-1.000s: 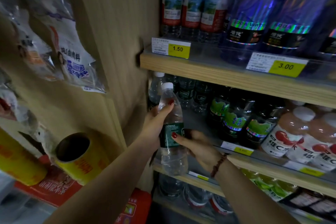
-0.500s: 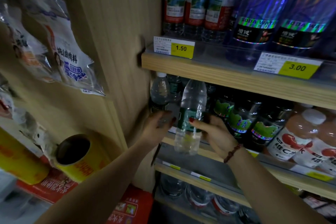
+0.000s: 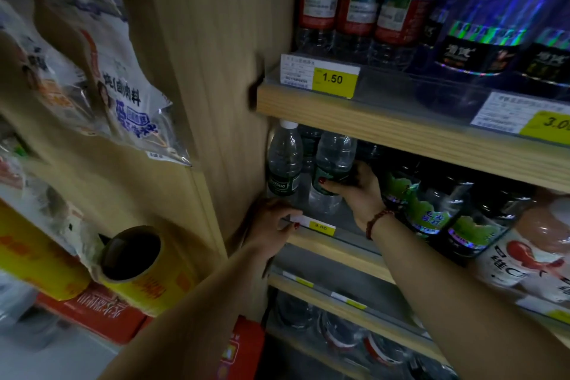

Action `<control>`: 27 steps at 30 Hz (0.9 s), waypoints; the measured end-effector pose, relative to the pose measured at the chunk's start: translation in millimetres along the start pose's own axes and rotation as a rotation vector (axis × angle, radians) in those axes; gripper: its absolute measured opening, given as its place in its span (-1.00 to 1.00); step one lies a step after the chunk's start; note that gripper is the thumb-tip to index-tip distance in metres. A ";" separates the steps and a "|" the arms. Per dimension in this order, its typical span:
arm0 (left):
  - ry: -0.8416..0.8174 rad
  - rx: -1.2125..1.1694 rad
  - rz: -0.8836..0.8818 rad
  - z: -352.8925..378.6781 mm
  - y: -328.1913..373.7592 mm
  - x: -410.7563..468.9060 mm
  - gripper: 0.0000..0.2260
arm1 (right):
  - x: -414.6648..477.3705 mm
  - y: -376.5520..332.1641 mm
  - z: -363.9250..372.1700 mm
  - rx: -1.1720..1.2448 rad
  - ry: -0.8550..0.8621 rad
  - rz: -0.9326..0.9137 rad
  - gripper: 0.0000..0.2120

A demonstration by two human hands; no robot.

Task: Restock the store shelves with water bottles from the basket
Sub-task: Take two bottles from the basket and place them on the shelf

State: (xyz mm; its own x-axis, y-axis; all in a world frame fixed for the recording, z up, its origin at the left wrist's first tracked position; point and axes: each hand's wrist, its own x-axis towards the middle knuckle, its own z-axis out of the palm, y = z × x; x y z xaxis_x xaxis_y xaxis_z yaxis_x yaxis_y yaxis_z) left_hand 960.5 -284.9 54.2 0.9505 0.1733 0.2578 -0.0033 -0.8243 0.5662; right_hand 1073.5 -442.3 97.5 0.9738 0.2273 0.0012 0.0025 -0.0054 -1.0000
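Right fingers (image 3: 331,184): curled round a clear, green-labelled plastic water bottle (image 3: 334,157), upright on the pale wooden middle shelf (image 3: 339,251).
Right hand (image 3: 359,194): inside the shelf bay.
Left hand (image 3: 271,225): on that shelf's front edge, fingers bent; grip unclear.
Room: dim store aisle.

Head camera looks down, close to shelves (image 3: 370,129)

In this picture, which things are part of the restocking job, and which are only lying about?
Job: water bottle gripped by the right hand; second water bottle left of it; middle shelf, its edge under the left hand.
Lying about: yellow roll; hanging bags; green-label bottles; 1.50 price tag.
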 end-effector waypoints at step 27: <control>0.119 -0.263 -0.068 26.7 -12.0 5.0 -0.81 | -14.9 35.4 14.7 -0.394 -0.055 0.068 -0.38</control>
State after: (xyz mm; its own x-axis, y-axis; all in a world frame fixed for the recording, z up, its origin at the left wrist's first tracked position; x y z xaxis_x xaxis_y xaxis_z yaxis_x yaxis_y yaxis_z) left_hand 973.6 -288.5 27.8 0.9082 0.2984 0.2935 -0.0358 -0.6434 0.7647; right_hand 1055.7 -431.6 62.1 0.9612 0.2652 -0.0756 0.0362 -0.3930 -0.9188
